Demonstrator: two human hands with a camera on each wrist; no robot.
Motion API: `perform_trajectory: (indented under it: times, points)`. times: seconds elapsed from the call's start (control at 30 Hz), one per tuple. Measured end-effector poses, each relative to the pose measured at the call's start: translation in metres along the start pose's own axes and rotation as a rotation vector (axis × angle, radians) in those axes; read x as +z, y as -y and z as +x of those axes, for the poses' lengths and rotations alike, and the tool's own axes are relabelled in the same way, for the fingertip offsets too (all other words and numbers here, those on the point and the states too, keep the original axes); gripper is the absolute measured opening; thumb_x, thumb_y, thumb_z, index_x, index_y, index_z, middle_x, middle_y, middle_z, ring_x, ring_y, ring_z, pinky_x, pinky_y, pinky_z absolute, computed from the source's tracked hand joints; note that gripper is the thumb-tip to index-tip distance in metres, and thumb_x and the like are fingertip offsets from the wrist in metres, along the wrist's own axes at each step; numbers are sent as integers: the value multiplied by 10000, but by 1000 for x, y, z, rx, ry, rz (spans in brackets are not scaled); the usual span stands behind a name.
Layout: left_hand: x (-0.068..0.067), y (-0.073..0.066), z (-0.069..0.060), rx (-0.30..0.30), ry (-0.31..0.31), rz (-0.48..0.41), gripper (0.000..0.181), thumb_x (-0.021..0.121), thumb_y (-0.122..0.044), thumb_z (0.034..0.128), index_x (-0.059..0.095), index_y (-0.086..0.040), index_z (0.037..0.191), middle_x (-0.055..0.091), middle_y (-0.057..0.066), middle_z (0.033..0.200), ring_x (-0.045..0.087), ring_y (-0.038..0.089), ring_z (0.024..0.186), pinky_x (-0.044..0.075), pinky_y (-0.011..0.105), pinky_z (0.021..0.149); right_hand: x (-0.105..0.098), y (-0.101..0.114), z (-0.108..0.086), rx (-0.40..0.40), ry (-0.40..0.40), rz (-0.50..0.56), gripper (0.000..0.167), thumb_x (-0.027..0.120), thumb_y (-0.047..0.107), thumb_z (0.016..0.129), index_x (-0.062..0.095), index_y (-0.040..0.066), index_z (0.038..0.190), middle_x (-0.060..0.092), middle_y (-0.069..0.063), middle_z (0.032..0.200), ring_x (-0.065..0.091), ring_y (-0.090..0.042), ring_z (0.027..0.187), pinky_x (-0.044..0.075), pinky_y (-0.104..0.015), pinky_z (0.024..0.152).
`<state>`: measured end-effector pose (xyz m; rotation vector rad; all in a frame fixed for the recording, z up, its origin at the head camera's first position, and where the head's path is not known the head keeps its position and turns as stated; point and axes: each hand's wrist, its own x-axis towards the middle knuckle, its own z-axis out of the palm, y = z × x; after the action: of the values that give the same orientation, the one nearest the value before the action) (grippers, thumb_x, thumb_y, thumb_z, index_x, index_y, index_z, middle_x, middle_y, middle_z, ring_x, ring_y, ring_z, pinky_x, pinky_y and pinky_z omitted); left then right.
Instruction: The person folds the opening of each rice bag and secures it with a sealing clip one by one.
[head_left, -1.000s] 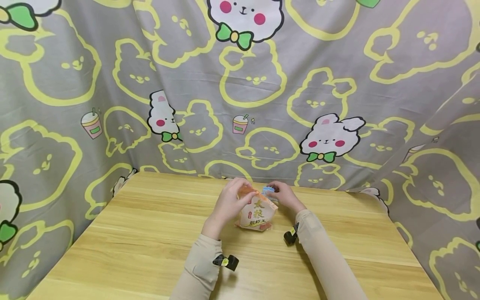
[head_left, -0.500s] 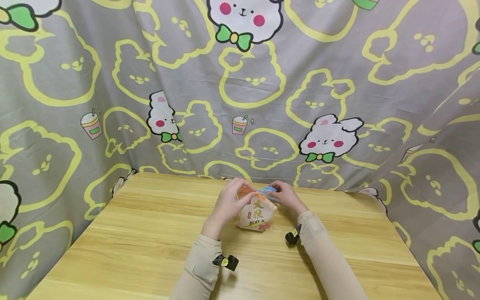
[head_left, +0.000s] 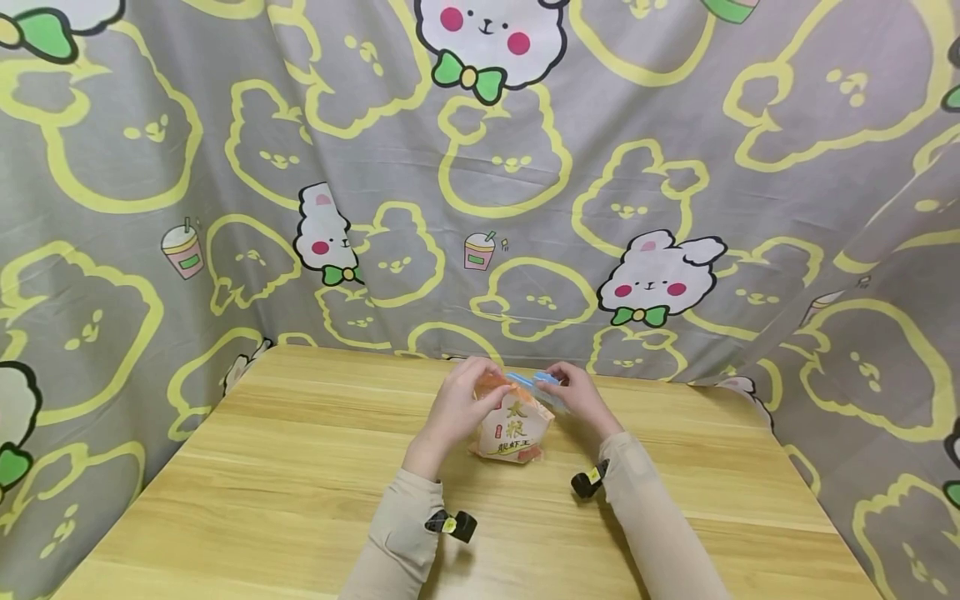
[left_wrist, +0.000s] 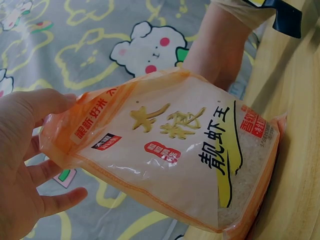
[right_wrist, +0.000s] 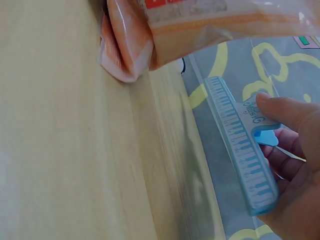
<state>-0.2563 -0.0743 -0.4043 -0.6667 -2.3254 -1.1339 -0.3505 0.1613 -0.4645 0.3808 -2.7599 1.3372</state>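
Note:
An orange-edged plastic bag of rice (head_left: pixel 513 429) stands upright on the table, its lower window showing white grains in the left wrist view (left_wrist: pixel 245 175). The left hand (head_left: pixel 459 407) pinches the bag's top corner between thumb and fingers; the left wrist view shows that hand (left_wrist: pixel 30 155) with its lower fingers spread. A light blue clip (right_wrist: pixel 242 150) with a piano-key pattern is held by its handles in the right hand (right_wrist: pixel 295 160), thumb on one handle. In the head view the right hand (head_left: pixel 577 396) is just right of the bag's top, the clip (head_left: pixel 543 382) behind the bag.
The wooden table (head_left: pixel 300 450) reaches back to a grey patterned curtain (head_left: pixel 525 192) that hangs behind it and on both sides. Small black devices (head_left: pixel 461 526) are strapped at both wrists.
The right hand has shifted slightly to the right with the clip, and more of the clip shows behind the bag. The left hand and the bag have stayed almost still.

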Motion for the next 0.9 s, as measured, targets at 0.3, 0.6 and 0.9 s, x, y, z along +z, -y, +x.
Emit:
perform_trajectory:
  times: [0.3,0.6,0.9]
  points:
    - [0,-1,0,6,-4,10,159,716,-233,892,628,-141,987,648,-1,986,611,182,1010,521,389,886,-7,6,-11,38,-69,35,329,717,259,888,652,7,1089,635,-135,985,542,-183,827,455,-281,709]
    - [0,-2,0,5,-10,4,161,724,-234,883,626,-140,970,645,-2,978,613,178,1006,518,388,889,-18,10,-19,56,-114,80,342,724,246,884,640,-13,1089,618,-130,966,527,-150,812,447,-245,704]
    - [0,-3,0,5,-17,3,159,726,-228,881,630,-139,971,648,-7,977,611,180,1004,517,389,887,-28,7,-27,102,-123,188,346,724,217,883,582,-22,1088,588,-100,975,531,-92,780,483,-203,673]
